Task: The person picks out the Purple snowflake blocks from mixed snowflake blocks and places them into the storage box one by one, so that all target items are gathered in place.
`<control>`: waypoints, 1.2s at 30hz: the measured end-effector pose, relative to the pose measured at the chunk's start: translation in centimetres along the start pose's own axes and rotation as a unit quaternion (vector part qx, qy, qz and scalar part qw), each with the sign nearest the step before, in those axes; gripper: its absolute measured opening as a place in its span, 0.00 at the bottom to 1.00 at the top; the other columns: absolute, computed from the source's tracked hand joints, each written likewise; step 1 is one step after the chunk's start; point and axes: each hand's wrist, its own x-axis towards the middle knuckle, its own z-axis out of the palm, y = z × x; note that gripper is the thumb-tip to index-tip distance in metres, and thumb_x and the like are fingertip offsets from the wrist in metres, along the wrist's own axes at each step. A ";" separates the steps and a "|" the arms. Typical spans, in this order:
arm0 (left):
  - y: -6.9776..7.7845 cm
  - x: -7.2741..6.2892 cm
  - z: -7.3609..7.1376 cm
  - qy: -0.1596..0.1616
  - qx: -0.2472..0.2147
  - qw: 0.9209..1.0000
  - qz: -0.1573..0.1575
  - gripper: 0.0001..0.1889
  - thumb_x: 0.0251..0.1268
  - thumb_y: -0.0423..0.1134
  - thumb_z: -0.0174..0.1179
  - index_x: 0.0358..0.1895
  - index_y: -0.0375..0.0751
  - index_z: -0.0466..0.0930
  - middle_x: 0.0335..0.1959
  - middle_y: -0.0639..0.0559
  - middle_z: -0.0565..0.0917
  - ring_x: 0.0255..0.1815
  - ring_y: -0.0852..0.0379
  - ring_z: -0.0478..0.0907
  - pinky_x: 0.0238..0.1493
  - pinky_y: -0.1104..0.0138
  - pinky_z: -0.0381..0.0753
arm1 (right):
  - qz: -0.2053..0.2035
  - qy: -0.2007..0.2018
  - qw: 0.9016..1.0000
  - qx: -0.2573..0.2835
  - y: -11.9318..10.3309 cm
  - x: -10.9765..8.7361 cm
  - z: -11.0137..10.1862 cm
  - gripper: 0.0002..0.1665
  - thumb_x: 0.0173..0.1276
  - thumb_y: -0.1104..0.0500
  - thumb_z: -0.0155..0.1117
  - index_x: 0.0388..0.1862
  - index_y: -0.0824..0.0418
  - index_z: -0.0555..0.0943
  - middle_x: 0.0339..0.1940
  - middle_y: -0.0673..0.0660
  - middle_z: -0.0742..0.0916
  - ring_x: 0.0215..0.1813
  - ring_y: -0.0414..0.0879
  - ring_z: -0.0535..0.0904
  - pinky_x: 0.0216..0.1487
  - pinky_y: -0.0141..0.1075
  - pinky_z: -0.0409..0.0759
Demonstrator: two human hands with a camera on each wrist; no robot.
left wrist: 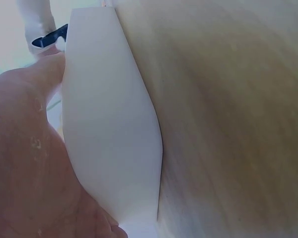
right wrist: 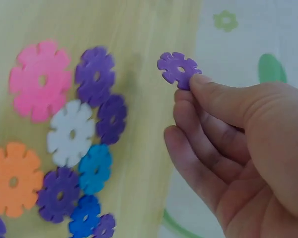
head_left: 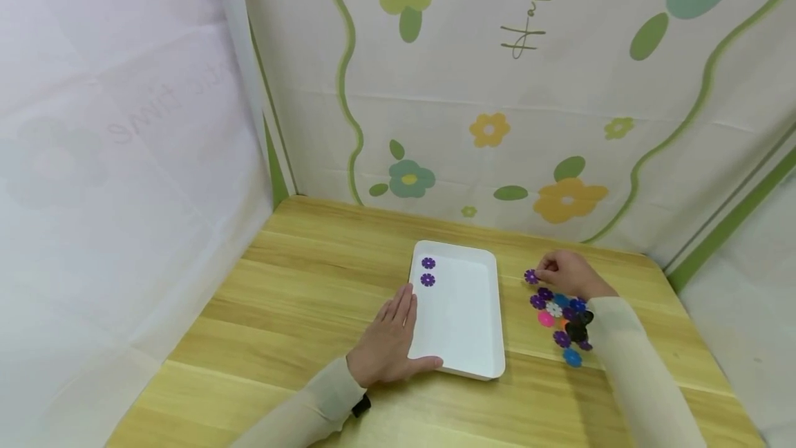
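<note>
Between thumb and fingers my right hand (head_left: 569, 272) pinches a purple snowflake disc (right wrist: 179, 68) by its edge, held beyond the far end of a loose pile of discs. That pile includes a pink disc (right wrist: 39, 82), a white one (right wrist: 71, 133), an orange one (right wrist: 14, 179), and several purple and blue ones. My left hand (head_left: 388, 344) rests along the near left corner of a white tray (head_left: 463, 310), fingers straight on its left side and thumb across the near rim. Two purple discs (head_left: 428, 272) lie inside the tray, one behind the other near its far left corner.
The wooden table (head_left: 298, 316) ends at a flower-printed cloth (head_left: 448, 88) behind the tray. Cloth walls stand at left and right as well. The disc pile lies right of the tray, partly under the right wrist and its black strap (head_left: 577, 330).
</note>
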 end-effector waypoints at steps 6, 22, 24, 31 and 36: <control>-0.2 0.0 0.0 0.001 -0.003 1.000 -0.007 0.64 0.67 0.81 0.49 0.84 0.27 0.46 0.88 0.33 0.43 0.90 0.39 0.43 0.86 0.48 0.57 | -0.014 -0.023 0.999 0.041 -2.9 0.2 -0.5 0.09 0.79 0.57 0.65 0.40 0.60 0.87 0.37 0.59 0.89 0.35 0.46 0.80 0.37 0.36 0.81; -0.1 -0.2 -0.2 -0.007 -0.005 1.000 -0.016 0.64 0.67 0.81 0.50 0.85 0.27 0.46 0.88 0.33 0.43 0.90 0.40 0.43 0.86 0.48 0.58 | -0.106 -0.084 0.987 0.092 -10.3 2.2 2.5 0.07 0.77 0.61 0.67 0.37 0.59 0.88 0.31 0.59 0.89 0.32 0.46 0.80 0.35 0.34 0.81; 0.0 -0.2 -0.1 -0.009 -0.005 1.000 -0.016 0.64 0.67 0.81 0.50 0.85 0.27 0.46 0.88 0.33 0.43 0.90 0.40 0.44 0.86 0.48 0.58 | -0.108 -0.096 0.985 0.095 -11.1 2.7 3.2 0.06 0.77 0.61 0.68 0.37 0.58 0.88 0.31 0.58 0.90 0.31 0.45 0.80 0.36 0.36 0.82; 0.0 0.0 0.1 -0.018 -0.006 1.000 -0.019 0.64 0.67 0.82 0.47 0.85 0.29 0.44 0.89 0.35 0.41 0.91 0.42 0.40 0.87 0.49 0.55 | -0.113 -0.120 0.981 0.103 -14.0 4.0 5.9 0.07 0.77 0.62 0.67 0.36 0.59 0.88 0.33 0.60 0.91 0.31 0.43 0.81 0.37 0.36 0.85; 0.0 0.1 0.2 -0.013 0.002 1.000 -0.017 0.64 0.66 0.83 0.46 0.85 0.30 0.44 0.89 0.35 0.41 0.91 0.42 0.41 0.87 0.49 0.55 | -0.109 -0.118 0.981 0.104 -15.9 4.6 7.3 0.08 0.76 0.62 0.68 0.35 0.59 0.89 0.29 0.56 0.90 0.28 0.42 0.80 0.34 0.33 0.81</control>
